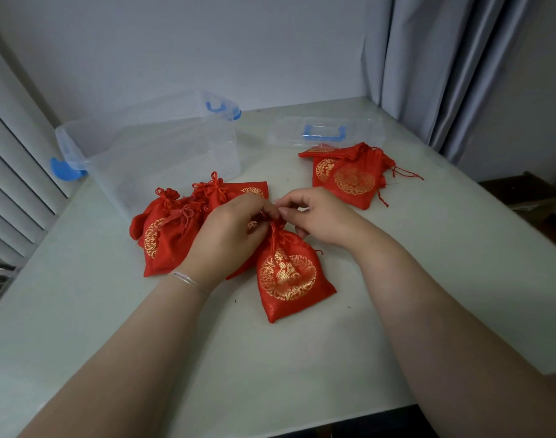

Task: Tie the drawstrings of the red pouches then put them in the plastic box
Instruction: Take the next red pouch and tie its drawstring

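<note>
Left hand (231, 235): fingers curled, pinching the red drawstring (274, 230) at the neck of the near pouch (291, 279).
Right hand (317, 216): thumb and forefinger pinched narrow just above the same neck; whether they hold cord I cannot tell.
Near pouch: flat on the table (428, 279), neck gathered.
Tied pile (175, 226): left of it, touching.
Loose stack (349, 175): far right, well apart.
Plastic box (150, 147): open, far left.
Lid (325, 132): behind the loose stack.

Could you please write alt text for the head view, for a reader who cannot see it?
Two hands, left hand and right hand, tie the drawstring of a red pouch on a pale table. Tied pouches lie left, loose pouches right; the clear plastic box stands open behind.
</note>
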`<control>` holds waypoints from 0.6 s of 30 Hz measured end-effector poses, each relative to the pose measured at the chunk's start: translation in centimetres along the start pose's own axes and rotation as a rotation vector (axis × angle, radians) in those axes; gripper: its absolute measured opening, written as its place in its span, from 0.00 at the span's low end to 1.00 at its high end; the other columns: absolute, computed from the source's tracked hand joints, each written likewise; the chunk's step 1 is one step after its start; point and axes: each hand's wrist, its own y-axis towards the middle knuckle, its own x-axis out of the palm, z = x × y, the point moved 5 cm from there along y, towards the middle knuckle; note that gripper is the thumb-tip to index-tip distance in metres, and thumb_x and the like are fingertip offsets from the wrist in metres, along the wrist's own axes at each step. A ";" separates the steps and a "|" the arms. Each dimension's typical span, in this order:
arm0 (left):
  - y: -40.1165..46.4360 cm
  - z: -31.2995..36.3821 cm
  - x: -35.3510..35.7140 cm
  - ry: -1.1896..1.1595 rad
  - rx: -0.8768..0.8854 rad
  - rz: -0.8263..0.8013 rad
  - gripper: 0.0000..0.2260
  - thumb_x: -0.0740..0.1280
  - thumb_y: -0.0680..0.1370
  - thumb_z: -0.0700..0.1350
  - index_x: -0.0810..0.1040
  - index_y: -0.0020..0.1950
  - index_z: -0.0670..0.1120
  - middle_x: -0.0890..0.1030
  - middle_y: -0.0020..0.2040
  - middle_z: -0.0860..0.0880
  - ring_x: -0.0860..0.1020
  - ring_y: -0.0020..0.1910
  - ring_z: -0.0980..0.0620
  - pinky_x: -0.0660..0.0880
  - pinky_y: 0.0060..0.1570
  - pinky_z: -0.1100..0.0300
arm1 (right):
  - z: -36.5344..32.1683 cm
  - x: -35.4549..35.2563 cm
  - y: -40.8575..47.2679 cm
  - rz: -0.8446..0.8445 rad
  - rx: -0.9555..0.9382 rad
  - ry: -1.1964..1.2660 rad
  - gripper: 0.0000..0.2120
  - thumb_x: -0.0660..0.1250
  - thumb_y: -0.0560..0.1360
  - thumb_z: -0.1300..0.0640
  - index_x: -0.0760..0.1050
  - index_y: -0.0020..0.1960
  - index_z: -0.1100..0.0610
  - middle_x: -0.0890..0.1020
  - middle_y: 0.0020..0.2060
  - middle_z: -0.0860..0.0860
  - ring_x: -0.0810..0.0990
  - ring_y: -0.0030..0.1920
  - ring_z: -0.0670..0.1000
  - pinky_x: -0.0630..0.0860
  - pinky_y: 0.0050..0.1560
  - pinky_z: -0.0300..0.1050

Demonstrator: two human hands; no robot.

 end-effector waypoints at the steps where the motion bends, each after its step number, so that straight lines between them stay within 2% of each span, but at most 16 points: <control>1: 0.0 0.2 0.0 0.039 0.034 0.019 0.10 0.68 0.71 0.32 0.80 0.49 0.44 0.80 0.45 0.50 0.77 0.45 0.56 0.75 0.46 0.59 | 0.2 0.1 0.1 0.004 0.016 0.046 0.06 0.64 0.77 0.61 0.79 0.51 0.54 0.79 0.38 0.50 0.73 0.25 0.44 0.74 0.32 0.36; 5: 0.1 0.9 -0.5 0.162 0.133 0.111 0.09 0.67 0.73 0.34 0.80 0.51 0.42 0.79 0.49 0.47 0.76 0.45 0.54 0.75 0.41 0.58 | 0.9 0.6 0.2 -0.026 0.101 0.284 0.06 0.64 0.78 0.61 0.79 0.48 0.54 0.75 0.32 0.49 0.71 0.29 0.45 0.70 0.34 0.38; 11: 0.0 0.8 -0.6 0.219 0.164 0.149 0.05 0.68 0.75 0.37 0.81 0.49 0.41 0.79 0.46 0.46 0.79 0.41 0.47 0.76 0.34 0.51 | 1.9 1.5 0.3 -0.102 0.198 0.556 0.05 0.65 0.77 0.60 0.78 0.44 0.55 0.76 0.33 0.49 0.72 0.33 0.46 0.70 0.39 0.40; 13: 0.0 0.8 -0.5 0.222 0.165 0.150 0.04 0.67 0.75 0.38 0.82 0.48 0.41 0.80 0.46 0.45 0.79 0.41 0.46 0.77 0.33 0.51 | 1.8 1.4 0.4 -0.095 0.170 0.546 0.06 0.64 0.77 0.61 0.77 0.43 0.56 0.76 0.33 0.50 0.72 0.34 0.45 0.70 0.39 0.38; 16: 0.0 0.6 -0.5 0.205 0.157 0.154 0.06 0.67 0.76 0.40 0.83 0.47 0.42 0.81 0.45 0.46 0.80 0.42 0.46 0.77 0.35 0.51 | 1.4 1.5 0.6 -0.053 0.097 0.400 0.07 0.61 0.79 0.62 0.75 0.43 0.57 0.76 0.35 0.51 0.72 0.34 0.44 0.70 0.38 0.36; 18: 0.1 0.3 -0.5 0.176 0.147 0.160 0.06 0.67 0.76 0.39 0.84 0.46 0.42 0.82 0.46 0.47 0.80 0.44 0.46 0.77 0.38 0.51 | 1.4 1.7 0.8 -0.029 0.069 0.242 0.07 0.59 0.80 0.59 0.74 0.45 0.56 0.75 0.37 0.52 0.71 0.38 0.47 0.69 0.41 0.42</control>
